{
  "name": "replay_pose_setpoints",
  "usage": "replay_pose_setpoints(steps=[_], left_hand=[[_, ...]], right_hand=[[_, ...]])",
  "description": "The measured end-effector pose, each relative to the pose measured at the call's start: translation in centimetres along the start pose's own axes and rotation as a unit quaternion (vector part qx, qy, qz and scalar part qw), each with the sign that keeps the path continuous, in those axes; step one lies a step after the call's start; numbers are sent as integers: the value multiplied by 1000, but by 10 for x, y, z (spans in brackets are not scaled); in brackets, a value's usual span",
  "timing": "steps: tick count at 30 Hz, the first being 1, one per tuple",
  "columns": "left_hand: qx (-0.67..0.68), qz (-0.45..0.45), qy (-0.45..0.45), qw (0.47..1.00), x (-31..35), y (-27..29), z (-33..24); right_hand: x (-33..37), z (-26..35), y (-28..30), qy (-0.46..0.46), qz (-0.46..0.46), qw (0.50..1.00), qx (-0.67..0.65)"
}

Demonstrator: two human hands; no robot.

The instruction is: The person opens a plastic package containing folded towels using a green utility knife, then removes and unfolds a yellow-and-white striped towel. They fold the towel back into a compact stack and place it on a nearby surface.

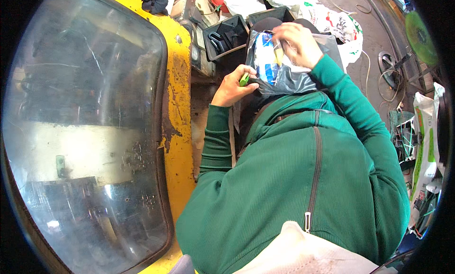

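Grey translucent plastic bag, a glossy blue-and-white packet showing at its left side, lies across our dark-clothed lap, near a black plastic bin. Our left hand pinches a slim bright-green object at the bag's left edge; our right hand is over the packet, fingers partly curled and blurred, and we cannot tell whether it grips anything. We judge the film light, limp, slippery and easily torn, the packet soft; we would hold the bag by its gathered rim.
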State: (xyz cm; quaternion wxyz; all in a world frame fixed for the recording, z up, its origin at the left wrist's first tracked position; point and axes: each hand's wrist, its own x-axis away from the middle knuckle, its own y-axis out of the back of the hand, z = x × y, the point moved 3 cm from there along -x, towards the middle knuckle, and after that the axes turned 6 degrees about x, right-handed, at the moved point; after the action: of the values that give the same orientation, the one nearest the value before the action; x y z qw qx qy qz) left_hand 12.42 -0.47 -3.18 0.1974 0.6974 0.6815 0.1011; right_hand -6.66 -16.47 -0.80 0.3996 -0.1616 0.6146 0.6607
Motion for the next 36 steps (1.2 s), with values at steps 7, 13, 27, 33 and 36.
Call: replay_pose_setpoints(steps=[7, 13, 27, 33, 36], left_hand=[[-173, -15, -101, 980, 8, -24, -27], [-170, 23, -138, 975, 15, -29, -18], [-95, -17, 117, 988, 22, -27, 9], [254, -76, 90, 960, 16, -12, -4], [307, -93, 76, 944, 10, -4, -20]], right_hand=[[32, 46, 11, 109, 128, 986, -18], [42, 28, -6, 37, 98, 992, -73], [36, 54, 17, 38, 144, 989, -20], [37, 49, 17, -4, 140, 989, -46], [34, 48, 22, -45, 135, 984, -105]])
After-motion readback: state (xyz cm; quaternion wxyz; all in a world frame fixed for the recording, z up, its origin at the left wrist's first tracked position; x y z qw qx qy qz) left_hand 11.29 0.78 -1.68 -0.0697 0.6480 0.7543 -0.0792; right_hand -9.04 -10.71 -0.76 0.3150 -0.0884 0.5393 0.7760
